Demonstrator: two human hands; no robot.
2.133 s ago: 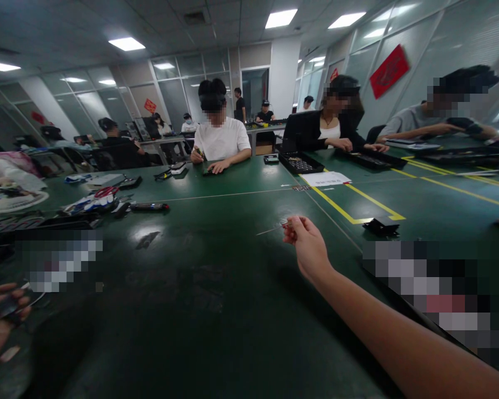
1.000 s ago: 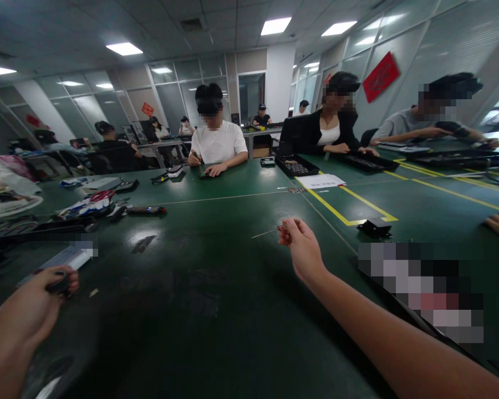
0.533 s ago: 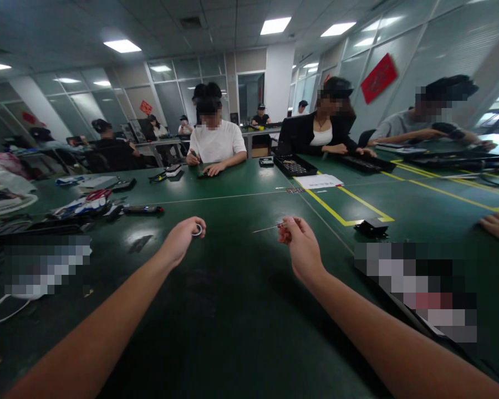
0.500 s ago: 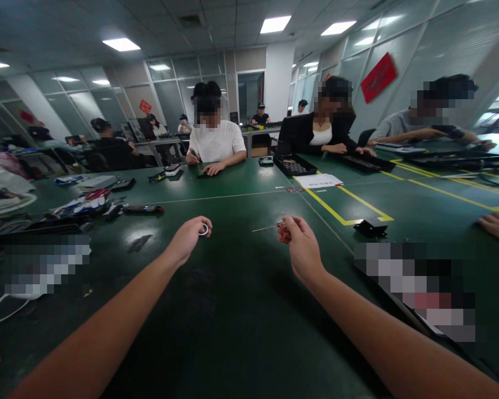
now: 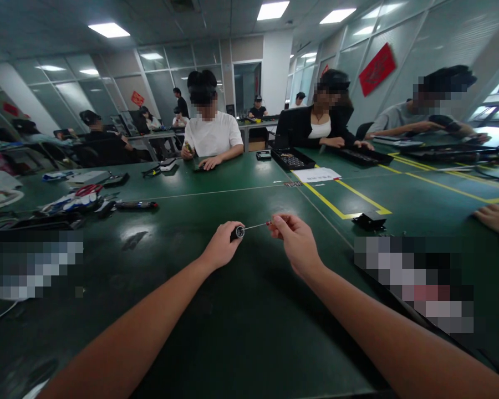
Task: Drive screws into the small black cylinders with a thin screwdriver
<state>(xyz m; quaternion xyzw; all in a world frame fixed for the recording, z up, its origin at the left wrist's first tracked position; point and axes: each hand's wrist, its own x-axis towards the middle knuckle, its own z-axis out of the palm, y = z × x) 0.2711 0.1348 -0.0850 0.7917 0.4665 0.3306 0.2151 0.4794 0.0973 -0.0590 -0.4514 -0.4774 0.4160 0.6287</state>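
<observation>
My left hand [image 5: 221, 246] is closed around a short black cylinder [image 5: 240, 232] with a silver-rimmed round end, which faces toward me and to the right. Most of the cylinder is hidden by the fingers. In my right hand [image 5: 294, 235] is a thin screwdriver [image 5: 255, 226], its small reddish handle pinched between thumb and fingers. The slim metal shaft points left, and its tip is at the rim of the cylinder; whether it touches or enters cannot be made out. Both hands are held above the green table [image 5: 216, 332].
To the left lie a dark pen-like tool [image 5: 136, 205], red-handled pliers or scissors [image 5: 88, 190] and a clutter of tools. At right are a small black block [image 5: 370, 221], yellow tape [image 5: 336, 210] and a paper sheet [image 5: 317, 175]. Co-workers sit opposite; another person's hand [image 5: 497, 218] rests at the right edge.
My left hand has moved right with the cylinder, turning its round end toward the screwdriver. The screwdriver tip is now at the cylinder's end. My right hand has shifted only slightly left.
</observation>
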